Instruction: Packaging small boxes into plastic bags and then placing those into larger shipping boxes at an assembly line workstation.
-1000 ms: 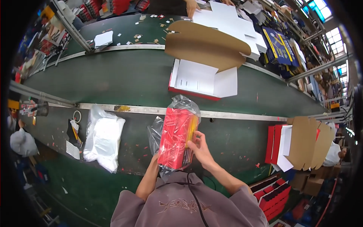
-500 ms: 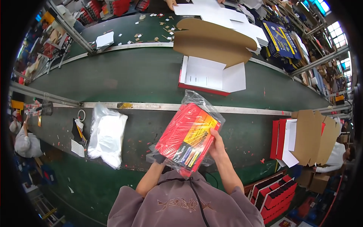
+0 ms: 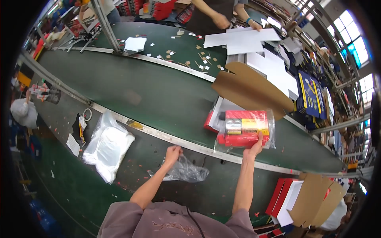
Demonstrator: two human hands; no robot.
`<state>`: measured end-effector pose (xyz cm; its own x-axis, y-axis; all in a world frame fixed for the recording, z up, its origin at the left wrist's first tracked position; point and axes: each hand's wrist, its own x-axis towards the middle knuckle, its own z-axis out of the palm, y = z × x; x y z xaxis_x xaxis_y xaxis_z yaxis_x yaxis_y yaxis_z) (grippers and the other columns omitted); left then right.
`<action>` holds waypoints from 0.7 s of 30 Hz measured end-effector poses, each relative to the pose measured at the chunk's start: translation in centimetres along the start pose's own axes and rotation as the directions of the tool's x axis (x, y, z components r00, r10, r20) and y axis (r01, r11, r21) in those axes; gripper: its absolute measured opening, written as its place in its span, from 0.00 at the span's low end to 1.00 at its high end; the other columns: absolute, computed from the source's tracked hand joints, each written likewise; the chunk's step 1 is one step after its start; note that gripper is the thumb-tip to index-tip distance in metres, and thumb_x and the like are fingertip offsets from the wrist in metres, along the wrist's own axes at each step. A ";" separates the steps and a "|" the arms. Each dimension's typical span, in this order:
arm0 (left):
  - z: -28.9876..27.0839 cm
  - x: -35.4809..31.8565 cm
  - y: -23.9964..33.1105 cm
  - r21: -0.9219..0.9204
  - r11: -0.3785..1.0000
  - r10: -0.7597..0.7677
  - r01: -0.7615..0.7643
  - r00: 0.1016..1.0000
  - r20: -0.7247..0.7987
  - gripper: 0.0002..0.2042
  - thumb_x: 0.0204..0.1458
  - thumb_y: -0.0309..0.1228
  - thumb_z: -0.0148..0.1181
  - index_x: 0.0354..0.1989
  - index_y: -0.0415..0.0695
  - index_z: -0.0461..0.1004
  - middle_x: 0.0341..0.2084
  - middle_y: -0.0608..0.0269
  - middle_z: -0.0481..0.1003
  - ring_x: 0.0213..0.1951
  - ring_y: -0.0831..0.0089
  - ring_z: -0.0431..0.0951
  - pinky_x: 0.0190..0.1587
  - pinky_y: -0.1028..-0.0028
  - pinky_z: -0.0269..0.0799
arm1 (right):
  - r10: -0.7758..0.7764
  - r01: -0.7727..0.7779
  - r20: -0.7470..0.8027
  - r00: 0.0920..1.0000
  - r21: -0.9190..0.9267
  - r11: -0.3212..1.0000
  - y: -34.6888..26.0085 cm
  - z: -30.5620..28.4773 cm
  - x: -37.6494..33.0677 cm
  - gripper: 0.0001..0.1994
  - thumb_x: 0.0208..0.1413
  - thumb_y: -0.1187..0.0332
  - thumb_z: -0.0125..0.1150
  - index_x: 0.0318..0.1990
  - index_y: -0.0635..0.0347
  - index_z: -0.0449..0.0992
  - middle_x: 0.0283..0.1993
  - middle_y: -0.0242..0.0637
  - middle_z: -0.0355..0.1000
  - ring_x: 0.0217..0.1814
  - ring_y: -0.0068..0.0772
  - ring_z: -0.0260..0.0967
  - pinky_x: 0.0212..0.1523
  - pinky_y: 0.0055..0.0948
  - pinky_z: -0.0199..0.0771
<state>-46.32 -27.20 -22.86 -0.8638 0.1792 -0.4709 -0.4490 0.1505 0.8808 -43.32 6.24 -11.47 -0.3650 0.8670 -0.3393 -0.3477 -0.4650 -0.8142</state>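
Note:
My right hand [image 3: 254,147] grips a red package [image 3: 245,137] with a yellow band, wrapped in clear plastic, by its near edge. The package is held over the front of an open carton [image 3: 212,115] with a red outside, white inside and raised brown lid; it hides much of the carton's inside. Lower left, my left hand [image 3: 173,154] is closed at the top of a crumpled clear plastic bag [image 3: 185,171] on the near bench. Its fingertips are partly hidden, but the bag's film runs up to them.
A stack of clear bags [image 3: 109,146] lies left, near a tape roll [image 3: 87,115]. Red-and-brown cartons [image 3: 293,198] stand lower right. A metal rail [image 3: 178,141] divides bench and belt. Across the belt, a co-worker's hands [image 3: 254,24] handle white card sheets [image 3: 242,39].
The package has moved right and forward in my right hand, from before my body to the open carton. My left hand has left it and is at the crumpled bag. The view has turned.

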 end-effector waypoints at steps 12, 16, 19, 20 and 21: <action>16.3 11.0 9.9 0.432 0.835 0.342 -0.341 0.936 0.079 0.19 0.48 0.41 0.58 0.42 0.39 0.73 0.29 0.45 0.75 0.37 0.47 0.75 0.41 0.56 0.70 | 0.172 -0.192 0.157 0.973 0.121 0.974 4.9 -6.2 9.2 0.16 0.50 0.76 0.57 0.48 0.64 0.68 0.46 0.43 0.70 0.43 0.38 0.71 0.42 0.37 0.76; 17.5 12.4 7.4 0.623 0.689 0.399 -0.371 0.911 0.101 0.12 0.45 0.35 0.59 0.35 0.41 0.74 0.29 0.46 0.76 0.36 0.48 0.76 0.40 0.55 0.72 | -0.172 0.172 0.003 0.985 -0.105 0.980 0.8 -10.2 8.1 0.19 0.53 0.78 0.51 0.53 0.70 0.63 0.54 0.49 0.64 0.55 0.37 0.64 0.54 0.33 0.67; 17.6 12.0 6.0 0.624 0.730 0.313 -0.279 0.948 0.058 0.12 0.45 0.33 0.58 0.37 0.43 0.74 0.31 0.47 0.76 0.37 0.50 0.77 0.41 0.56 0.72 | -0.448 0.437 0.081 0.890 -0.428 0.791 -2.1 -4.4 3.7 0.22 0.53 0.77 0.52 0.56 0.72 0.60 0.57 0.50 0.62 0.57 0.37 0.63 0.56 0.30 0.65; 18.3 11.8 5.9 0.607 0.748 0.296 -0.270 0.953 0.059 0.12 0.45 0.33 0.58 0.37 0.43 0.74 0.31 0.47 0.76 0.37 0.50 0.77 0.42 0.56 0.72 | -0.528 0.568 0.272 0.804 -0.613 0.550 -2.0 -5.7 6.4 0.26 0.52 0.75 0.55 0.58 0.73 0.57 0.57 0.52 0.62 0.59 0.43 0.61 0.57 0.34 0.63; 18.8 11.9 5.9 0.616 0.732 0.312 -0.292 0.947 0.078 0.12 0.45 0.33 0.58 0.38 0.44 0.74 0.30 0.47 0.76 0.37 0.50 0.77 0.42 0.56 0.71 | -0.534 0.604 0.397 0.746 -0.740 0.295 -1.2 -6.5 9.3 0.26 0.51 0.72 0.56 0.57 0.74 0.58 0.56 0.55 0.62 0.59 0.46 0.61 0.58 0.35 0.62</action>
<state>-54.91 -5.86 -24.18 -0.9402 0.2923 -0.1746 0.0646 0.6567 0.7514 -40.64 16.03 -16.73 -0.4292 0.8245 0.3688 0.3161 0.5196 -0.7938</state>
